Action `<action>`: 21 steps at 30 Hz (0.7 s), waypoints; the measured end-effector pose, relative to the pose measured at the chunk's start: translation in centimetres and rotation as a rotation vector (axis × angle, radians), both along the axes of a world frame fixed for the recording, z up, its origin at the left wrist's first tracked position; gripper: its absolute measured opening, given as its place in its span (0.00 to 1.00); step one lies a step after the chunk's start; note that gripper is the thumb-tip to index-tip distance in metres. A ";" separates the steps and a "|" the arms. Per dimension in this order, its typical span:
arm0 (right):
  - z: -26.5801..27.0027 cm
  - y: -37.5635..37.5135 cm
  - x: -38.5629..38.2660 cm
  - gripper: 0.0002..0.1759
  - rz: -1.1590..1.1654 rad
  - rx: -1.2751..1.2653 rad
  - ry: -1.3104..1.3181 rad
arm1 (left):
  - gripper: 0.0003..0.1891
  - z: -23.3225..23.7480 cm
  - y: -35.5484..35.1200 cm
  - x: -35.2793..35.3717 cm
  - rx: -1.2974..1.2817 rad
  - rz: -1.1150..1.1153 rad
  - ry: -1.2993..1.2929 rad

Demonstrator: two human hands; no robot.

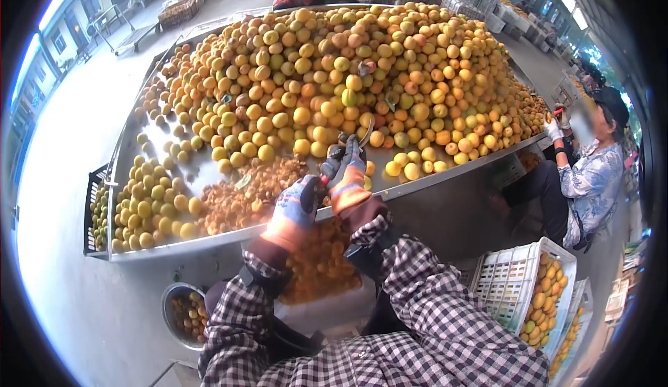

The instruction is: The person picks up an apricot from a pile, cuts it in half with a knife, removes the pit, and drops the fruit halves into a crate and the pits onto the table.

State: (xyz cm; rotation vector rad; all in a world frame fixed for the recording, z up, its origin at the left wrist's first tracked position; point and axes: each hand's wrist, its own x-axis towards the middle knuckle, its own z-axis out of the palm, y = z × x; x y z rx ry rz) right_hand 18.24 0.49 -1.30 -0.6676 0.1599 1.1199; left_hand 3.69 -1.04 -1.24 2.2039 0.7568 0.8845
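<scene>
Both of my hands wear gloves and meet over the front edge of the metal table (410,187). My right hand (346,171) is closed around a tool with a curved metal blade (367,134), which sticks out past the fingers toward the fruit. A bit of red shows between the two hands. My left hand (293,207) is closed beside it, just to the left; I cannot tell what is in its fingers. Beyond them rises a big heap of yellow-orange apricots (327,88). Orange-brown fruit pieces (254,196) are piled left of my hands.
Under the table edge, a container holds orange pulp-like pieces (323,269). A metal bowl (167,310) of fruit stands at lower left, a black crate (92,213) at the table's left end. White crates (508,276) of apricots and a seated gloved person (591,178) are at right.
</scene>
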 end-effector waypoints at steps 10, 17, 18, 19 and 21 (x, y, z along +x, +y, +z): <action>2.4 0.1 1.8 0.13 -0.132 -0.053 -0.229 | 0.13 0.1 1.6 -1.0 -0.068 0.251 0.168; -2.1 -0.1 11.7 0.12 0.138 -0.301 -1.423 | 0.24 -0.9 3.3 -3.3 -0.017 0.438 0.460; -1.2 -1.1 11.6 0.17 0.261 -0.498 -1.642 | 0.22 -1.0 3.4 -3.7 -0.048 0.358 0.400; -0.4 -2.2 11.5 0.21 0.386 -0.702 -1.851 | 0.20 -1.1 3.5 -3.7 -0.074 0.279 0.337; 2.1 -3.2 10.0 0.28 0.757 -0.988 -1.943 | 0.15 1.3 2.0 -3.3 -0.140 0.159 0.229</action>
